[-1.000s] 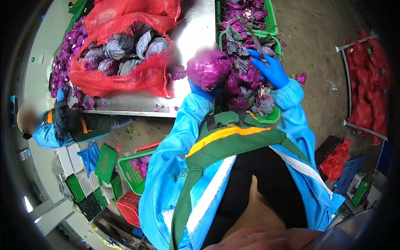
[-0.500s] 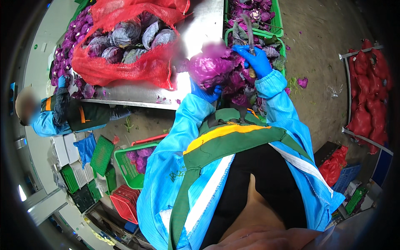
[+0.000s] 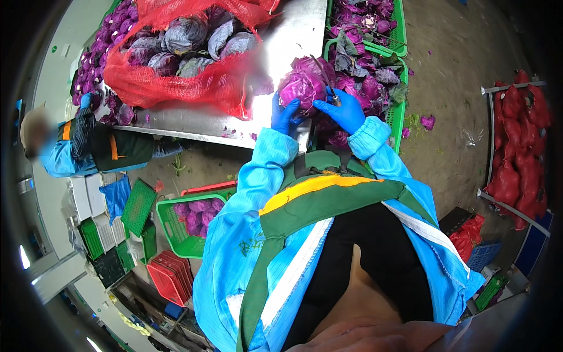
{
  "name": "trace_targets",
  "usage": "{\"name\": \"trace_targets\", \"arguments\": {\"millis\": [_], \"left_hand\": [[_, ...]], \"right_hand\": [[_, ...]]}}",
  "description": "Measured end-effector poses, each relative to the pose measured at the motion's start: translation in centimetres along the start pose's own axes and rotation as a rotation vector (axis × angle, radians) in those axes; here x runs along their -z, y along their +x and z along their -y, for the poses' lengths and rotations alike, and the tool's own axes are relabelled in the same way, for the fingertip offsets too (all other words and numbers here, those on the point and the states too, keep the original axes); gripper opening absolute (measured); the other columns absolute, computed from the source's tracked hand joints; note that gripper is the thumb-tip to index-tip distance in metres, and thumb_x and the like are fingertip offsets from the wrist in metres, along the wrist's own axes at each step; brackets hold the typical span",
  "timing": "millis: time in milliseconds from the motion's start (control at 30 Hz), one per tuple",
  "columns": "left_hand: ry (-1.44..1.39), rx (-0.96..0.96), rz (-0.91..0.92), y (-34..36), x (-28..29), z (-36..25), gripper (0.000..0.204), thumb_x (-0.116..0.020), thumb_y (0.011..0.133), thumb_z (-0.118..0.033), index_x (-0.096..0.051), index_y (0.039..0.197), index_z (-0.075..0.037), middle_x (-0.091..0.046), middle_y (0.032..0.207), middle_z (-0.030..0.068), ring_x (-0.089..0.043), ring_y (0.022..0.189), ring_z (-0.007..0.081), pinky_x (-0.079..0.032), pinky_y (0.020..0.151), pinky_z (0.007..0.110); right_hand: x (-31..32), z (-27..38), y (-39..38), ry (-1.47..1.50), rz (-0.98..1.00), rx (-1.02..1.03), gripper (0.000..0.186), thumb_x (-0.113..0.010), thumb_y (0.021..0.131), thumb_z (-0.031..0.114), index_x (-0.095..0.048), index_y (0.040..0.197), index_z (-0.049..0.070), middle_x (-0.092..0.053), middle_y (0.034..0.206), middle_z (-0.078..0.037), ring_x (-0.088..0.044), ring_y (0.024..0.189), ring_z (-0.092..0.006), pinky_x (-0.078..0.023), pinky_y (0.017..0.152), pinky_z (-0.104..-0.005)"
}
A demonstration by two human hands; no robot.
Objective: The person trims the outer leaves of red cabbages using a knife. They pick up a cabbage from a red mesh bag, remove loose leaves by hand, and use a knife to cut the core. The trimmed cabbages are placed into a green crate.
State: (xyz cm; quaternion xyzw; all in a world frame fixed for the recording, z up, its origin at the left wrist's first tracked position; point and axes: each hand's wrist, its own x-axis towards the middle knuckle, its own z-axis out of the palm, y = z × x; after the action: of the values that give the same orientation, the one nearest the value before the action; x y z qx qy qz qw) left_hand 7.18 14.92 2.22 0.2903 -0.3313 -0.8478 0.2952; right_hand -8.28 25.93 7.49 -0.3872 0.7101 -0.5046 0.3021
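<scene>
A peeled red cabbage (image 3: 300,94) rests in my left hand (image 3: 284,115), whose blue-gloved fingers curl around its near left side. My right hand (image 3: 345,111), also blue-gloved, is closed on a knife (image 3: 324,71). The knife's narrow curved blade points up and away, along the cabbage's right side. The fingers of my right hand touch or nearly touch the cabbage. Loose purple leaves fill the green crate (image 3: 403,88) just right of my hands. Beyond my left hand, a torn red mesh sack (image 3: 176,98) holds several untrimmed cabbages (image 3: 186,35).
The sack lies on a steel table (image 3: 287,50). Many trimmed cabbages (image 3: 97,70) are heaped at far left, where a co-worker (image 3: 82,155) stands. A green crate of cabbages (image 3: 170,234) sits lower left, near stacked red crates (image 3: 167,276). Red sacks (image 3: 516,146) fill a rack at right.
My right hand has moved left and down, bringing the knife from above the leaf crate to the cabbage. The cabbage has turned and shifted slightly right, and my left fingers now show on it.
</scene>
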Motion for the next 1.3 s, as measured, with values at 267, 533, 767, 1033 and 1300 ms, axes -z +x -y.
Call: {"name": "trace_targets", "arguments": {"millis": [267, 533, 767, 1033, 1300], "left_hand": [[0.133, -0.252, 0.083, 1.6, 1.2, 2.3, 0.099, -0.081, 0.066, -0.001, -0.021, 0.143, -0.011, -0.040, 0.135, 0.0161, -0.047, 0.121, 0.0295, -0.050, 0.094, 0.040], [0.510, -0.367, -0.058, 0.8, -2.4, 0.7, 0.109, -0.089, 0.055, -0.005, -0.023, 0.142, -0.009, -0.042, 0.132, 0.0166, -0.047, 0.120, 0.0298, -0.046, 0.099, 0.041], [0.353, -0.383, -0.056, 0.1, -5.2, -0.2, 0.112, -0.090, 0.052, -0.003, -0.023, 0.141, -0.008, -0.043, 0.131, 0.0169, -0.047, 0.120, 0.0303, -0.046, 0.098, 0.042], [0.434, -0.224, 0.053, 0.9, -0.5, 1.1, 0.098, -0.087, 0.061, -0.017, -0.031, 0.140, -0.007, -0.046, 0.132, 0.0142, -0.047, 0.122, 0.0281, -0.040, 0.103, 0.040], [0.624, -0.153, 0.195, 1.3, -1.5, 0.0, 0.107, -0.091, 0.054, -0.019, -0.030, 0.141, -0.006, -0.047, 0.132, 0.0155, -0.047, 0.122, 0.0282, -0.040, 0.103, 0.041]], "right_hand": [[0.7, -0.9, 1.2, -0.176, 0.006, 0.030, 0.065, -0.076, 0.075, 0.039, -0.055, 0.126, 0.007, -0.067, 0.088, -0.020, -0.067, 0.081, -0.0240, -0.052, 0.074, -0.0345], [1.4, 1.4, 0.1, -0.491, 0.017, -0.024, 0.058, -0.072, 0.077, 0.028, -0.054, 0.129, 0.010, -0.064, 0.083, -0.022, -0.066, 0.069, -0.0256, -0.052, 0.065, -0.0373], [0.6, 0.1, 0.9, -0.510, -0.156, 0.033, 0.045, -0.066, 0.072, 0.018, -0.060, 0.116, 0.011, -0.064, 0.077, -0.017, -0.065, 0.069, -0.0331, -0.051, 0.062, -0.0427], [7.3, -8.8, 4.6, -0.284, -0.299, -0.132, 0.033, -0.065, 0.078, 0.018, -0.064, 0.110, 0.013, -0.067, 0.093, -0.019, -0.066, 0.083, -0.0326, -0.052, 0.071, -0.0401], [5.0, 0.1, 3.4, 0.001, 0.285, 0.248, 0.059, -0.076, 0.076, 0.016, -0.052, 0.129, 0.004, -0.054, 0.130, -0.008, -0.046, 0.125, -0.0208, -0.034, 0.106, -0.0358]]}}
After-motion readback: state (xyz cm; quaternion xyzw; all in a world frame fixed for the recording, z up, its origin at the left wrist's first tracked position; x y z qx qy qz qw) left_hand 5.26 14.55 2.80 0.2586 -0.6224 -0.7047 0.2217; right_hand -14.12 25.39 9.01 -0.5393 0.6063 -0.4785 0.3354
